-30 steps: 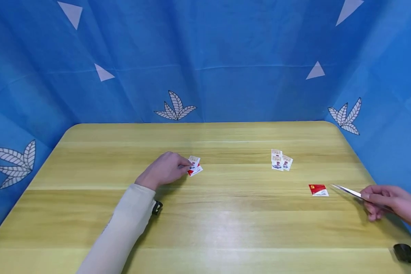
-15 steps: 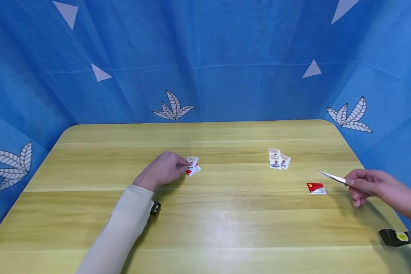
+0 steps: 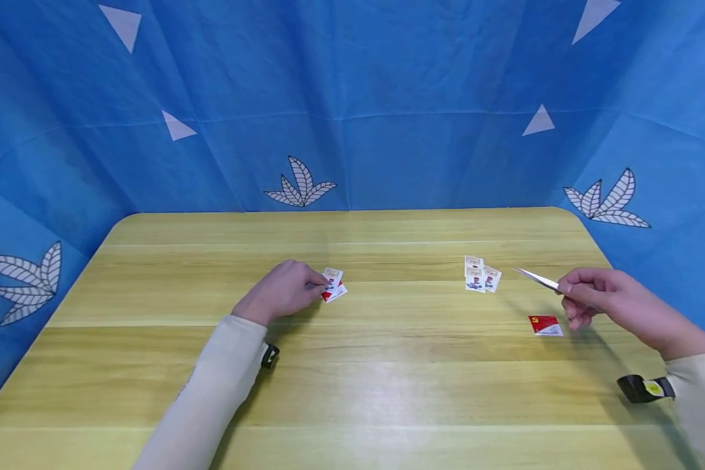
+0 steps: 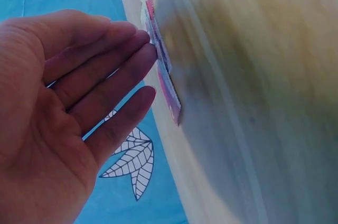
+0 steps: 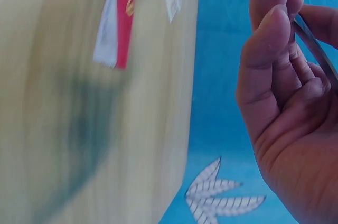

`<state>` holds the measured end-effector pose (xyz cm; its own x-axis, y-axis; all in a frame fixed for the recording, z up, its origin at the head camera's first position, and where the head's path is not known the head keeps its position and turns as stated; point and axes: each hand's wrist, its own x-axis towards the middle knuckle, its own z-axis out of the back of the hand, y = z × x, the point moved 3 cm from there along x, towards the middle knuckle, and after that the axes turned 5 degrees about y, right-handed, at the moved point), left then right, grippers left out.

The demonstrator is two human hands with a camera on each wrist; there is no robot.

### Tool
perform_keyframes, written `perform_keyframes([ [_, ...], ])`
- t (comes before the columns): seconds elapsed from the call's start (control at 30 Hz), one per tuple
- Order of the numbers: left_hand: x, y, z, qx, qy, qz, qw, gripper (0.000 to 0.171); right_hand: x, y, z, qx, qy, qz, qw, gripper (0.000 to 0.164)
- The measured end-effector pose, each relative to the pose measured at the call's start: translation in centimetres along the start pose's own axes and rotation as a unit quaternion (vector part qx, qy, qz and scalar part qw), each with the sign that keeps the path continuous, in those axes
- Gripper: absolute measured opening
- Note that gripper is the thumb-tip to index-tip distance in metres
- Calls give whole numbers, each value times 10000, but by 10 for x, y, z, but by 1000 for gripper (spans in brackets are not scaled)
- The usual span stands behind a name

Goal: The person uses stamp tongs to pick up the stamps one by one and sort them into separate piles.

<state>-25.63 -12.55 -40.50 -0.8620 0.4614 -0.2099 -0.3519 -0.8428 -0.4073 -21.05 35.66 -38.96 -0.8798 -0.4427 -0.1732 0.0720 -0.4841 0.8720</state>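
Observation:
My left hand (image 3: 284,290) reaches over the table at left of middle, its fingertips on a small pile of stamps (image 3: 333,275). A red-and-white stamp (image 3: 337,293) pokes out under a pale one there. In the left wrist view the fingers of the left hand (image 4: 68,97) are nearly straight, tips against the pile's edge. My right hand (image 3: 608,300) grips metal tweezers (image 3: 538,279) between thumb and fingers, tips pointing left and held above the table. A single red-and-white stamp (image 3: 545,326) lies on the wood below the right hand, and several pale stamps (image 3: 475,279) overlap left of the tweezers' tips.
The wooden table (image 3: 388,378) has rounded far corners. A blue cloth (image 3: 388,163) with leaf and triangle prints hangs behind and at both sides of it. Black wrist straps (image 3: 644,388) sit at both sleeves.
My right hand has moved left and away from me with the tweezers, from beside the lone red-and-white stamp to near the pale stamps. The left hand keeps its place on the pile.

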Motion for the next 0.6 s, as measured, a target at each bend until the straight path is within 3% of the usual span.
perform_keyframes([
  [0.37,-1,-1,3,-102,18,37,9999,22,29,26,-22,134,588,45,9982,27],
  [0.6,0,-1,1,-97,38,-47,9999,22,45,33,-33,256,456,-75,9986,27],
])
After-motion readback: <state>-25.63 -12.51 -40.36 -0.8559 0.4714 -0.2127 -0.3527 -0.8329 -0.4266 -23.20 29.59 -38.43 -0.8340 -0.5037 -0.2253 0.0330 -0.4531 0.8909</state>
